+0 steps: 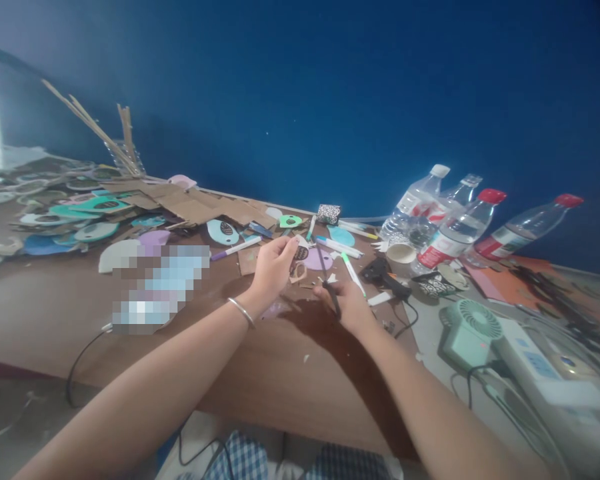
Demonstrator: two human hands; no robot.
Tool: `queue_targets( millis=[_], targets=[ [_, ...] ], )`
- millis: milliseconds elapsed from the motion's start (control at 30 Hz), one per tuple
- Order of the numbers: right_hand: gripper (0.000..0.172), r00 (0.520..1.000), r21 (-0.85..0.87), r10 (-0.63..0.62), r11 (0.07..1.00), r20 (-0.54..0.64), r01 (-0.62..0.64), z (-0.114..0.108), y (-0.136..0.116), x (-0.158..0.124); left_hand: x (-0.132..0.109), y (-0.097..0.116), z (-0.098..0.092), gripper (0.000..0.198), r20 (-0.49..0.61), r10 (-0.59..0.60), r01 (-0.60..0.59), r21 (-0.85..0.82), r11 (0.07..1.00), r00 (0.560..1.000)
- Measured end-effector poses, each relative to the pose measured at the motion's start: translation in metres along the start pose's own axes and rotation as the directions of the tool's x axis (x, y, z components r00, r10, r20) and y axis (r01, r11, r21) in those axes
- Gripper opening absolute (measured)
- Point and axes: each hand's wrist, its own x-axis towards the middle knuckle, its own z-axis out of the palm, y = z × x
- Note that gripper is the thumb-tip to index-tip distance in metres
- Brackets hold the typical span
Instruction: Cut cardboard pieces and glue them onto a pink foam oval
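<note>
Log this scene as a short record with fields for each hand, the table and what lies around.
left hand: pinches a small cardboard cut-out; bangle on the wrist
right hand: grips scissors, blades pointing at the cut-out
table: brown wood, strewn with scraps
right side: water bottles, green fan, black corded tool
left side: cardboard sheets, coloured oval shapes
centre: markers
</note>
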Motion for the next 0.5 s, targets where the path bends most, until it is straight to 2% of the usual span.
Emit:
queue_targets(
  millis=[100, 233, 367, 500],
  targets=[
    [0.041, 0.991, 0.061, 0.026, 0.998, -0.131, -0.018, 0.003, 0.001, 0.001, 0.001, -0.001, 0.001, 0.035, 0.007, -0.03, 0.03, -0.024, 0.999, 1.0],
    [0.031, 0.957, 0.087, -0.014, 0.995, -0.288, 0.041, 0.006, 0.002, 0.002, 0.002, -0.008, 0.001, 0.027, 0.075, -0.088, 0.086, 0.03, 0.996, 0.993],
    [0.026, 0.931, 0.142, -0.047, 0.984, -0.363, 0.105, 0.008, 0.002, 0.002, 0.003, -0.013, 0.003, 0.018, 0.184, -0.151, 0.127, 0.14, 0.982, 0.971],
    [0.025, 0.921, 0.157, -0.032, 0.982, -0.388, 0.1, 0.012, 0.005, 0.004, 0.001, -0.015, 0.005, 0.016, 0.223, -0.086, 0.04, 0.203, 0.978, 0.971]
  ],
)
